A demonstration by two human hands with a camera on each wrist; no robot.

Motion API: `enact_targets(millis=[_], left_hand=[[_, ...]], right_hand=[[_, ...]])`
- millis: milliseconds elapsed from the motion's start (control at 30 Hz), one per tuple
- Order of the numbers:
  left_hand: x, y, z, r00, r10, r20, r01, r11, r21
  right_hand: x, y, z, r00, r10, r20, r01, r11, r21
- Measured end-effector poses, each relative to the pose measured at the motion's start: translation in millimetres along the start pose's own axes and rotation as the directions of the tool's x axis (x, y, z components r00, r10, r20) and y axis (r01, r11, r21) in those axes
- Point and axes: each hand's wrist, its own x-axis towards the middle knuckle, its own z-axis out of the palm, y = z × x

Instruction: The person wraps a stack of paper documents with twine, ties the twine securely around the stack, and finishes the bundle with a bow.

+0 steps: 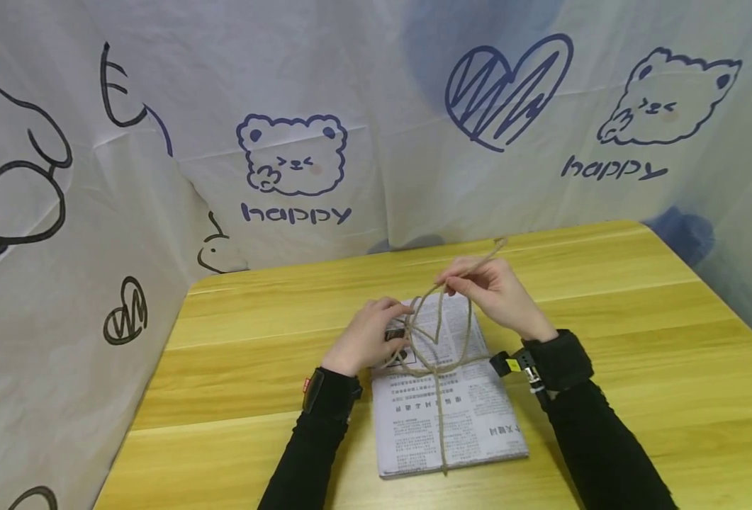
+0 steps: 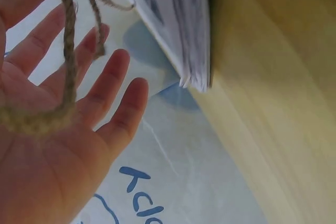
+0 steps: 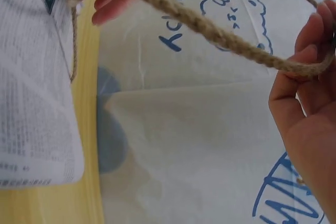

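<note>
A stack of folded newspapers (image 1: 414, 418) lies on the table, with brown twine (image 1: 440, 418) crossed over it both lengthwise and sideways. Loose loops of the twine rise above the far half of the stack. My right hand (image 1: 493, 290), raised over the far right corner, pinches a strand between thumb and fingertips; its end sticks up beyond the fingers. At the stack's left side, my left hand (image 1: 366, 336) is beside the loops. In the left wrist view the left fingers (image 2: 113, 80) are spread and relaxed, with a twine loop (image 2: 68, 51) passing in front of the palm.
The wooden table (image 1: 235, 368) extends to both sides of the stack. A pale cloth (image 1: 407, 191) with drawn bears, a heart and lettering hangs behind the table's far edge and along its left. Dark bands (image 1: 560, 360) are worn at both wrists.
</note>
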Motion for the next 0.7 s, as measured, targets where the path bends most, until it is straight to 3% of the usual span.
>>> enact_targets(millis=[200,400,600,700], left_hand=[[-0.9,0.2,4.9,0.998,-0.022,0.061,0.022,1.000,-0.001],[-0.9,-1.3,11.6,0.998,-0.015,0.068,0.015,1.000,0.003],[-1.4,0.2,14.3,0.997,-0.038,0.074,0.038,0.999,0.008],[-2.5,1.0,14.3,0.997,-0.040,0.068,0.039,0.999,0.009]], right_hand=[[-2.5,8.4,-8.3,0.997,0.024,0.074,-0.022,0.999,-0.032],[-11.9,12.5,-18.7,0.993,0.038,0.112,-0.023,0.991,-0.134],[-20.1,14.5,-23.8,0.993,-0.030,0.113,0.055,0.973,-0.225],[-21.5,13.6,-24.6,0.989,-0.075,0.130,0.110,0.950,-0.292]])
